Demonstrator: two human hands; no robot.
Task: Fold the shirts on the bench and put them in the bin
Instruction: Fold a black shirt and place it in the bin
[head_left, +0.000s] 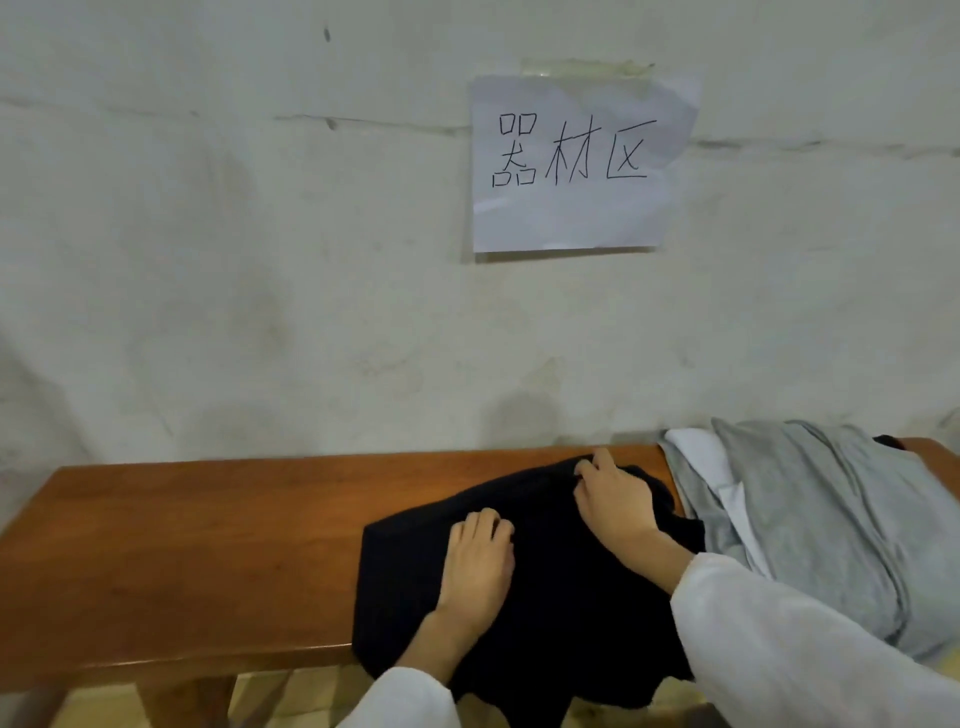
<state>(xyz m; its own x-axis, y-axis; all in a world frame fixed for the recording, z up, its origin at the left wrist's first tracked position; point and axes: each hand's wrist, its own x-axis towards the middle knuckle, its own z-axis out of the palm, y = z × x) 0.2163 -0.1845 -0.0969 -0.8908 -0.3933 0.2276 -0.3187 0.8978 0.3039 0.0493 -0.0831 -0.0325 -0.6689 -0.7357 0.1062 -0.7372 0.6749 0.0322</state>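
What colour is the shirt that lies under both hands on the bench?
Black, all over and with no pattern. The black fabric shirt shows best in the head view.

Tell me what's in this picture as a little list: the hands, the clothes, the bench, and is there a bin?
bench: brown wood, against a pale wall
black shirt: on the bench, near edge hanging over the front
left hand: rests on the black shirt, fingers bent; grip unclear
right hand: pinches the black shirt's far edge
grey shirt: bunched with a white garment at the bench's right end
paper sign: handwritten, on the wall
bin: not in view
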